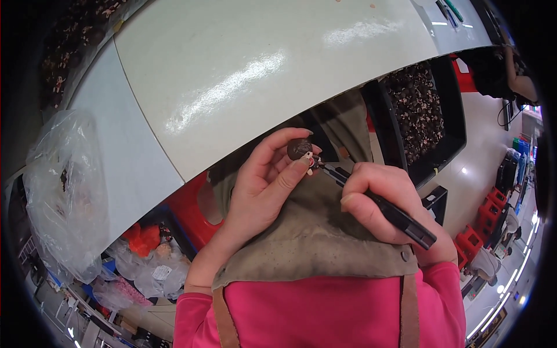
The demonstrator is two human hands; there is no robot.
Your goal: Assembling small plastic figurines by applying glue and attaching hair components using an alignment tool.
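Observation:
My left hand [264,180] pinches a small figurine [300,148] between thumb and fingers. It has a round dark brown head and a tiny pale, red and dark body, partly covered by the thumb. In my right hand [380,200] is a black utility knife [400,217], its handle running back under the palm. The knife's thin front end points left and meets, or nearly meets, the figurine's body; contact is too small to tell. Both hands are above my brown apron [325,243], just off the table's near edge.
A pale table [220,69] stretches ahead. A black crate [458,124] at the right holds many small dark figurines, with more heaped at the far left [75,40]. A clear plastic bag [67,191] hangs over the left edge. A red stool [197,211] and bagged items stand below.

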